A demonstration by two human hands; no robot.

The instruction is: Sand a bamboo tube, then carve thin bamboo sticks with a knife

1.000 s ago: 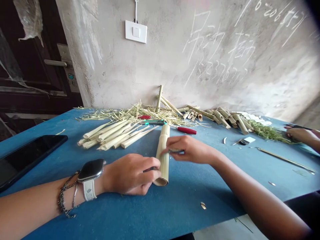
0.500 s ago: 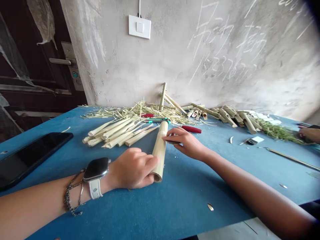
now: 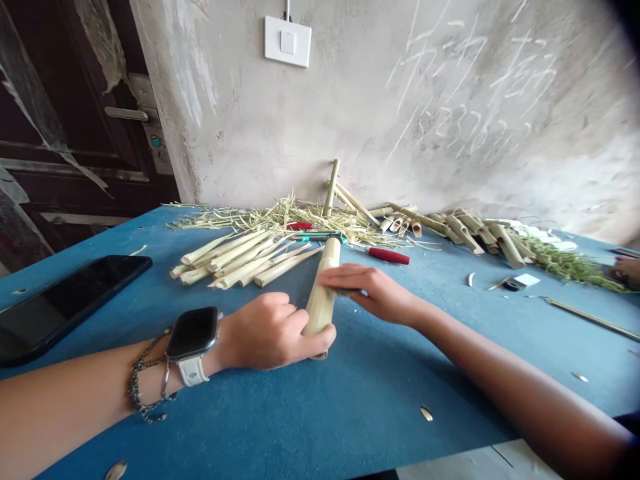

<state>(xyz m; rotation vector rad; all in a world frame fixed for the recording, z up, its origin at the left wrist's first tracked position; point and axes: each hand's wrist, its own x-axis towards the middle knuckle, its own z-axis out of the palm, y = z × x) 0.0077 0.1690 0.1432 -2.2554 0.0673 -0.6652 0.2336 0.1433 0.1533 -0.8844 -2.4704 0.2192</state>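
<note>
Lengthwise, a pale bamboo tube [image 3: 320, 300] runs toward the blue tabletop [image 3: 260, 427] far edge, left hand [image 3: 265, 332] closed around its near end, right hand [image 3: 373, 295] stretched across it, fingers' grip unclear.

Soft, even light is filling the room; the plaster wall [image 3: 350, 120] is glowing pale; faint shadows are lying on the blue table [image 3: 250, 427]; the wide lens is bending the edges and darkening the top-right corner.
</note>
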